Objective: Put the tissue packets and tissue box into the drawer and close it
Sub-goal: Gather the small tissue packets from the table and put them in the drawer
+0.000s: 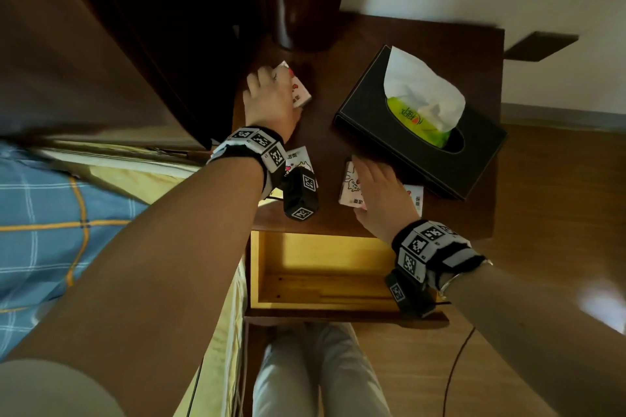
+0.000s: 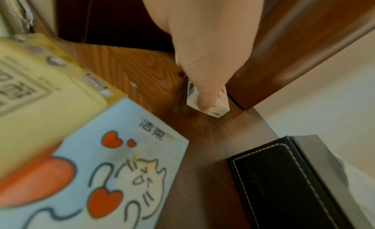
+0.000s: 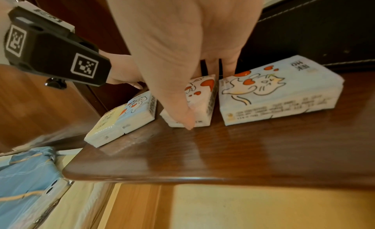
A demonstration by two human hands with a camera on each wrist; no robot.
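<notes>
A black tissue box [image 1: 416, 132] with a white tissue sticking out stands on the right of the nightstand top. My left hand [image 1: 271, 88] reaches to the far left corner and grips a small tissue packet [image 1: 299, 91], its thumb [image 2: 205, 101] pressed on the wrapper. My right hand [image 1: 369, 179] grips a cat-print packet [image 1: 349, 188] near the front edge, thumb [image 3: 182, 110] on its near side and fingers behind it. Another packet [image 1: 416, 197] lies just to its right. More packets [image 1: 299, 159] lie under my left wrist. The yellow wooden drawer [image 1: 271, 284] below stands pulled out.
A dark wooden bed frame [image 1: 152, 44] rises left of the nightstand, with a blue checked sheet [image 1: 44, 220] beyond it. A round dark post [image 1: 301, 10] stands at the back of the nightstand top. My legs [image 1: 315, 372] are below the drawer. A black cable [image 1: 454, 369] lies on the floor.
</notes>
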